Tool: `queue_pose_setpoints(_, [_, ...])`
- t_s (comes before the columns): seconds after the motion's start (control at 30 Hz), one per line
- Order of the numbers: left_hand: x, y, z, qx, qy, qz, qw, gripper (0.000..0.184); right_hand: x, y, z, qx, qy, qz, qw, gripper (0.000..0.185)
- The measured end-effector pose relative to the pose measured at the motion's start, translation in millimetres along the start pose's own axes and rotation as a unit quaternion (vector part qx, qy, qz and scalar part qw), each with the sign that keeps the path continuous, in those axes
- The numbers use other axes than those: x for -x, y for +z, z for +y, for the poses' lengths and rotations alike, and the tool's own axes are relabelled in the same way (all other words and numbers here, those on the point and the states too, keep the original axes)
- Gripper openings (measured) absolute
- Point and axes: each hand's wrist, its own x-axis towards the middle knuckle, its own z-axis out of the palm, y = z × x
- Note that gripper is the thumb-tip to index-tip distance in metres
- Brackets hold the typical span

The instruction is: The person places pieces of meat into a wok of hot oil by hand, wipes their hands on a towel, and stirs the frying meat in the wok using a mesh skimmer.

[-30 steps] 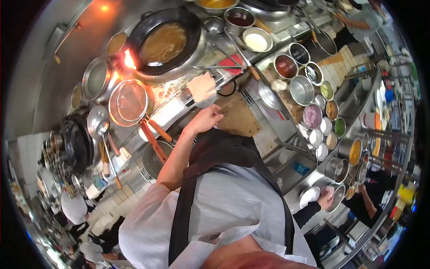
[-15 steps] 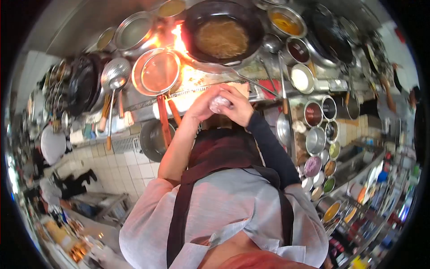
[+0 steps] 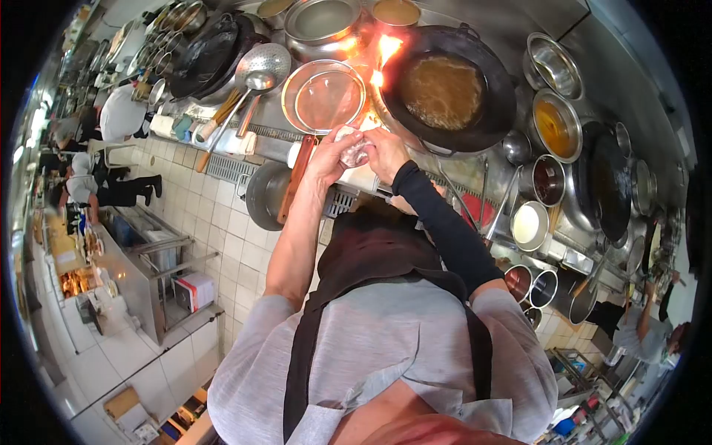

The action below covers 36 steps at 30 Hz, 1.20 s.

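The left hand and right hand are partly closed on a pale, pinkish lump — fingers curled against it from both sides — held near the mesh strainer. A flame burns beside the black wok — brown liquid inside.

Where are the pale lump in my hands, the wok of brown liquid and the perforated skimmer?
Pale lump (image 3: 354, 155): head view, on its exposed middle.
Wok (image 3: 499, 95): head view, on its bare inner right wall.
Perforated skimmer (image 3: 268, 59): head view, on its holed disc.
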Motion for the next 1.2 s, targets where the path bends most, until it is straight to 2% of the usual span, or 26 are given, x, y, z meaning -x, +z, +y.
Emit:
queue_pose_setpoints(0.1, [-7.2,-14.9,1.0,0.035,-0.023,-0.021,0.999,0.028,-8.9,-5.2,5.0,-0.094,-0.003,0.024,0.995,0.027])
queue_pose_setpoints(0.13, [-8.5,-20.0,1.0,0.05,-0.033,-0.025,0.998,0.027,-7.8,-12.6,5.8,-0.226,0.195,-0.068,0.952,0.021])
queue_pose_setpoints(0.27, [-12.6,-27.3,7.5,0.098,-0.042,-0.027,0.994,0.027,-8.4,-13.2,24.3,-0.419,0.318,-0.009,0.85,0.02])
queue_pose_setpoints(0.37, [-18.2,-28.5,14.4,0.089,-0.05,-0.036,0.994,0.027,-7.2,-12.8,19.9,-0.606,0.337,0.029,0.72,0.021])
queue_pose_setpoints(0.5, [-20.0,-26.0,25.4,0.089,-0.054,-0.069,0.992,0.027,-10.9,-8.6,2.7,-0.604,0.328,0.076,0.722,0.019])
queue_pose_setpoints(0.6, [-21.9,-30.9,33.4,0.079,-0.04,-0.095,0.992,0.028,-12.5,11.8,0.8,-0.446,0.344,0.026,0.826,0.015])
queue_pose_setpoints(0.7, [-27.1,-40.7,41.8,0.058,-0.016,-0.107,0.992,0.029,-13.1,9.2,-6.0,-0.476,0.314,-0.057,0.819,0.014])
queue_pose_setpoints(0.83, [-21.5,-54.7,57.3,0.039,-0.012,-0.079,0.996,0.029,-16.1,4.4,-18.7,-0.362,0.305,-0.053,0.879,0.016])
queue_pose_setpoints(0.87, [-22.1,-59.8,58.8,0.046,-0.015,-0.08,0.996,0.029,-16.3,7.6,-15.1,-0.333,0.241,-0.028,0.911,0.014])
queue_pose_setpoints(0.97, [-24.1,-75.8,59.4,0.078,-0.017,-0.08,0.994,0.028,-6.1,-6.5,-8.8,-0.214,0.202,0.037,0.955,0.011])
queue_pose_setpoints(1.1, [-28.2,-96.9,59.8,0.111,-0.014,-0.052,0.992,0.027,11.0,-46.8,4.4,-0.381,0.323,0.092,0.862,0.011])
queue_pose_setpoints(1.13, [-25.9,-99.0,62.2,0.1,-0.014,-0.041,0.994,0.026,14.0,-57.2,4.5,-0.35,0.328,0.1,0.872,0.012])
queue_pose_setpoints(1.2, [-22.6,-98.8,63.1,0.1,-0.009,-0.023,0.995,0.023,17.7,-71.9,-6.4,-0.496,0.296,0.193,0.793,0.011])
